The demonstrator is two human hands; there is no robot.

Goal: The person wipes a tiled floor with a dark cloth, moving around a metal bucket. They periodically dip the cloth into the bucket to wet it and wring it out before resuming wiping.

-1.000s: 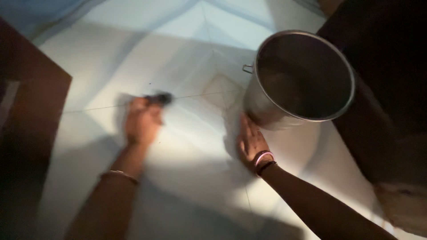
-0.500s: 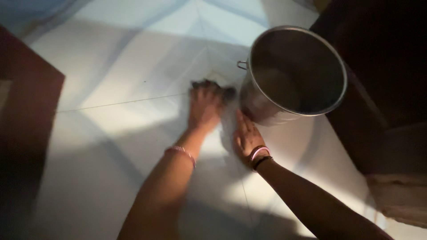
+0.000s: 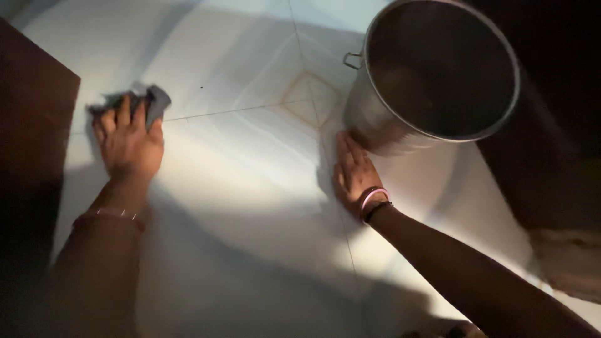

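Right hand (image 3: 354, 175) flat, fingers spread, palm down on the white tiled floor (image 3: 250, 188), just beside the large round steel pot (image 3: 432, 75). Left hand (image 3: 128, 141) presses a crumpled grey cloth (image 3: 147, 100) to the floor, fingers lying over it, by the dark wooden panel (image 3: 31, 125).

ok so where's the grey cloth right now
The crumpled grey cloth lies under the left hand on the white tiled floor, at the head view's left, beside the dark wooden panel.
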